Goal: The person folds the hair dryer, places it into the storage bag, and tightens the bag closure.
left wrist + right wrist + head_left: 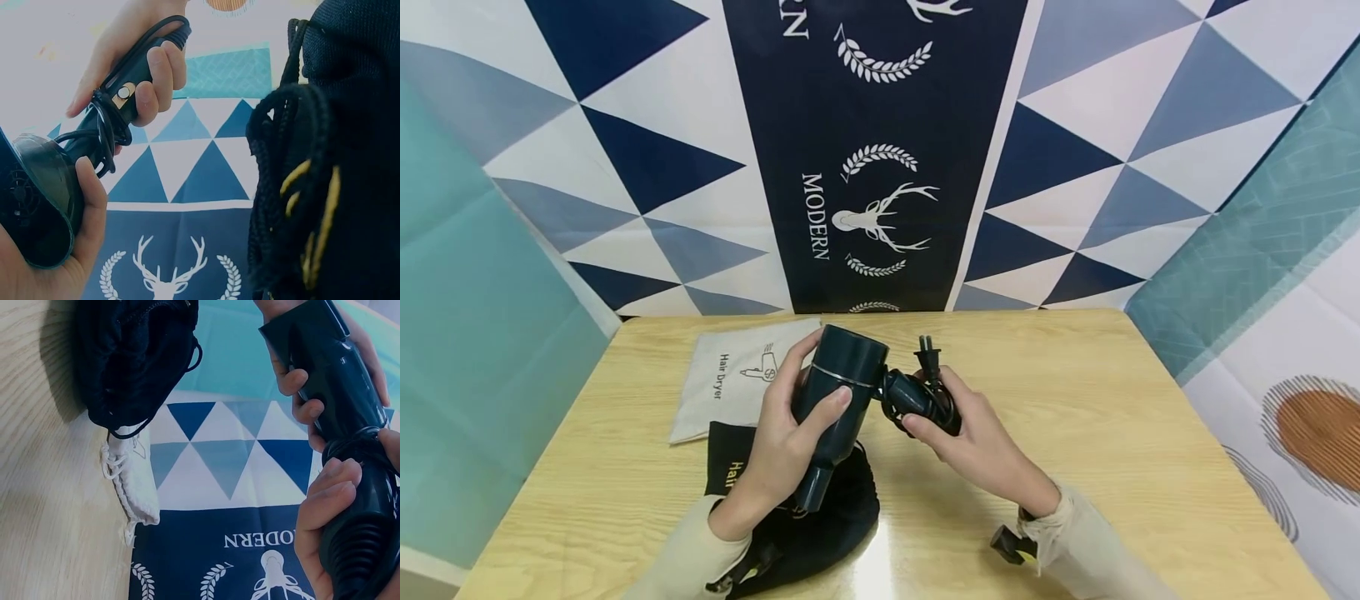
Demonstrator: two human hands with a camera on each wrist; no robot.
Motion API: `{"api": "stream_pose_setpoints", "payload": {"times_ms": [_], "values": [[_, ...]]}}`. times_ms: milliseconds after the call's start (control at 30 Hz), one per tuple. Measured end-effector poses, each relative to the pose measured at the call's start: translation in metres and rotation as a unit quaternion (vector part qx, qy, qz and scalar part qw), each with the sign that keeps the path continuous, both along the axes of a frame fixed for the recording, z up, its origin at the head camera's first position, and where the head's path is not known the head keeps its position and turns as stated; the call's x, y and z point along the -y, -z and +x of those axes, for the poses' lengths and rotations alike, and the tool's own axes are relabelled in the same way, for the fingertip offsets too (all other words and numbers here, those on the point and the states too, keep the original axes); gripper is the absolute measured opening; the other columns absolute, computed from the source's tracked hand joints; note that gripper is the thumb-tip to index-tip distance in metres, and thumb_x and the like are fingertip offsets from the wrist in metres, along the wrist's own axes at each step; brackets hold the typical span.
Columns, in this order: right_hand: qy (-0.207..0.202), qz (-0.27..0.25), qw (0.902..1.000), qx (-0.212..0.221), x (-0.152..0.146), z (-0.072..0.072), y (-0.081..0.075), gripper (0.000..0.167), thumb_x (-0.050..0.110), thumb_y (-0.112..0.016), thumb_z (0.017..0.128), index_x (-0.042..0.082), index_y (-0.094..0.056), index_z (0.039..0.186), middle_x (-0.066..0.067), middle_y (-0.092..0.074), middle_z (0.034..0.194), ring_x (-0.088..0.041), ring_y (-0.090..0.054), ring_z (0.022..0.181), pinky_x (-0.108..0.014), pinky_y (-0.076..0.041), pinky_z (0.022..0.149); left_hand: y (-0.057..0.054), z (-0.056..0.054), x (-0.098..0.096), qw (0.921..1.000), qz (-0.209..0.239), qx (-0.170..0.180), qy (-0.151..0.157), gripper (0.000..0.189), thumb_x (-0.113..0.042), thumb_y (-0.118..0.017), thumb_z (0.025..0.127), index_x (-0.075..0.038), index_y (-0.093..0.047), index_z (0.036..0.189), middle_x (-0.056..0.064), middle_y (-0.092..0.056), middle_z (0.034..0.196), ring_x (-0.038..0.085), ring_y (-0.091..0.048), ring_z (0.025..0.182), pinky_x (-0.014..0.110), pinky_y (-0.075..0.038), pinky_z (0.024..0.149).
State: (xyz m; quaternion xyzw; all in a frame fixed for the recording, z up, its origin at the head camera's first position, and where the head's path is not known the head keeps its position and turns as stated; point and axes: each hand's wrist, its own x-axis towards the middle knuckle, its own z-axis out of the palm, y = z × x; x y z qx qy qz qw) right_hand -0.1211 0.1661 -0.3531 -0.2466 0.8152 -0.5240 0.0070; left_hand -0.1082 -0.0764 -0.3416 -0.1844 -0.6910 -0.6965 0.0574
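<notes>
In the head view my left hand (782, 450) grips the barrel of a dark green hair dryer (850, 367), thumb across its side and the narrow nozzle (813, 487) pointing toward me. My right hand (988, 442) holds the dryer's handle (907, 393) and the black power cord (105, 125) wound round it. A two-pin plug (928, 358) sticks up above the right fingers. The left wrist view shows a switch (124, 92) on the handle and the vented end of the barrel. Both hands hold the dryer above the table.
Beneath the left forearm lies a black drawstring pouch (842, 537) with yellow lettering. Behind it a white pouch (700, 408) printed "Hair Dryer" lies flat on the wooden table (1075, 400). A patterned backdrop (880, 125) rises at the table's far edge.
</notes>
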Motion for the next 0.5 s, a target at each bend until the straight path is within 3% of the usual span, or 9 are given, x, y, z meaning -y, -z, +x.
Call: {"api": "stream_pose_setpoints", "payload": {"times_ms": [300,500], "values": [[0.02,-0.009,0.9997,0.014,-0.002,0.009,0.0,0.037,0.02,-0.067,0.097,0.016,-0.052,0.13,-0.007,-0.059,0.076,-0.013,-0.053,0.051,-0.03,-0.048,0.045,0.007,0.004,-0.007,0.9995,0.027,-0.016,0.003,0.062,-0.012,-0.056,0.097,-0.023,-0.033,0.153,0.019,-0.062,0.111,0.026,-0.068,0.09,0.043,-0.06,0.066],[0.023,-0.082,0.9959,0.029,0.013,0.014,0.007,0.03,0.015,-0.063,0.099,0.013,-0.049,0.125,-0.007,-0.056,0.07,-0.014,-0.051,0.049,-0.031,-0.046,0.043,0.011,0.011,-0.01,0.9982,0.046,-0.032,-0.02,0.062,-0.01,-0.053,0.098,-0.021,-0.03,0.154,0.02,-0.062,0.111,0.025,-0.068,0.086,0.043,-0.059,0.062]]}}
